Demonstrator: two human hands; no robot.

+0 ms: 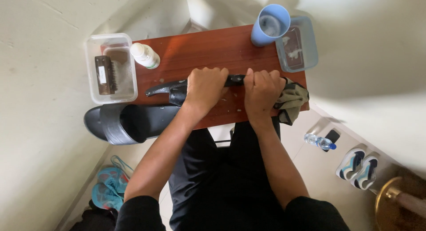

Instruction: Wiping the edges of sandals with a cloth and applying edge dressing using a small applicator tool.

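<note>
While our left hand [205, 87] and right hand [262, 91] close fists on the black sandal [173, 88], it lies on edge mid-counter, long axis along the counter [208, 47], toe toward the clear tub [91, 71] at the left edge. The right grip also bunches a rag [293, 100]. Bare wood lies beyond, toward the far edge.

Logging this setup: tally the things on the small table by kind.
Black sandals: 2
Clear plastic tubs: 2
Blue cup: 1
White bottle: 1
Brush: 1
Olive cloth: 1
Total: 8
</note>
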